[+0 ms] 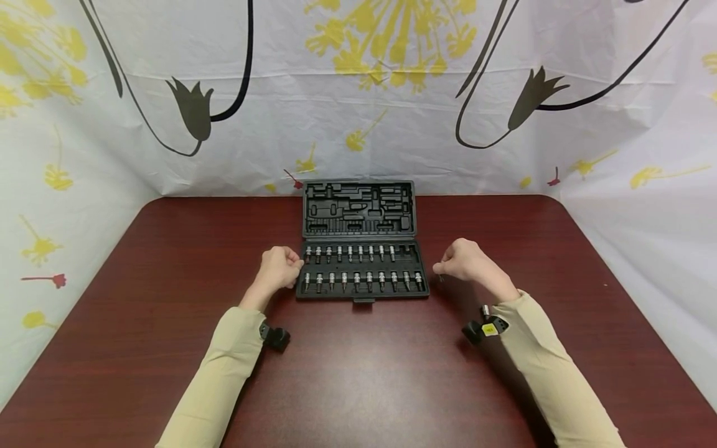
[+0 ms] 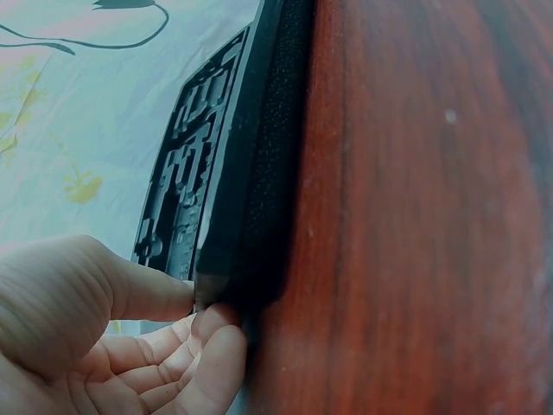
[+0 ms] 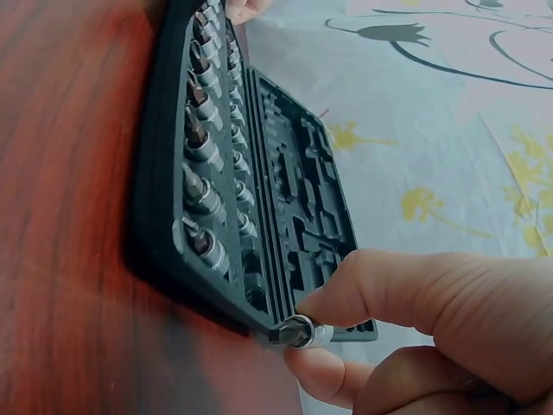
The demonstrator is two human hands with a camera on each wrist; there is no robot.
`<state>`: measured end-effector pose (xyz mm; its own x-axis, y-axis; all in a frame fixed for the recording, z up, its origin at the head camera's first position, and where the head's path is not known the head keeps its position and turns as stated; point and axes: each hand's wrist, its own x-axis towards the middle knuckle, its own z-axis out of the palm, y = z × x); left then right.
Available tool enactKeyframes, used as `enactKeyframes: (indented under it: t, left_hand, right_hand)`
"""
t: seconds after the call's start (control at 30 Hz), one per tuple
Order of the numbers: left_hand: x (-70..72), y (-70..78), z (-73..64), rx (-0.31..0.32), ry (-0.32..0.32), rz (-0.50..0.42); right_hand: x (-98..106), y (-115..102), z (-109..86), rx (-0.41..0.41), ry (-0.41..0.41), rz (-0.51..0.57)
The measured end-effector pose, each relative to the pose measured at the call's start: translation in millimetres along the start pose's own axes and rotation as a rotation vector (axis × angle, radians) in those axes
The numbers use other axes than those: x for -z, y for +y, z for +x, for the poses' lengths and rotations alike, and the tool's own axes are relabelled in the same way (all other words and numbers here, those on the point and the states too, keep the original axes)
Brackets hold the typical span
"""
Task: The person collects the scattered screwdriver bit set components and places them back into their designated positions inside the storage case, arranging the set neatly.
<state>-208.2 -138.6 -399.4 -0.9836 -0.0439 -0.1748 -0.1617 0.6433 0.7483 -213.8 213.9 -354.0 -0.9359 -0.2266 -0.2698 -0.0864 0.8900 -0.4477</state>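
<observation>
A black socket case (image 1: 364, 266) lies open on the table, its lid standing up at the back. Two rows of silver bit sockets (image 1: 370, 280) sit in the base, and the back row stops short of the right end. At the case's left side, my left hand (image 1: 277, 267) pinches the edge between thumb and fingers. My right hand (image 1: 462, 258) is raised just right of the case. Between its thumb and fingertips it pinches a bit socket (image 3: 302, 332), whose dark tip points toward the camera in the right wrist view.
The dark red wooden table (image 1: 364, 373) has rounded far corners. A white patterned sheet (image 1: 269, 124) hangs behind the table and along both sides. The lid (image 1: 358, 208) with moulded recesses stands close to the sheet. Both wrists carry small black cameras.
</observation>
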Motion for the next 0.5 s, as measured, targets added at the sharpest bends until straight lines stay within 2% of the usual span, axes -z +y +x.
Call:
enactKeyframes:
  t: [0.5]
  left_hand:
    - [-0.2,0.6,-1.1,-0.004,0.009,0.015]
  right_hand:
    - [-1,-13,25.0,-0.025,0.007,0.033]
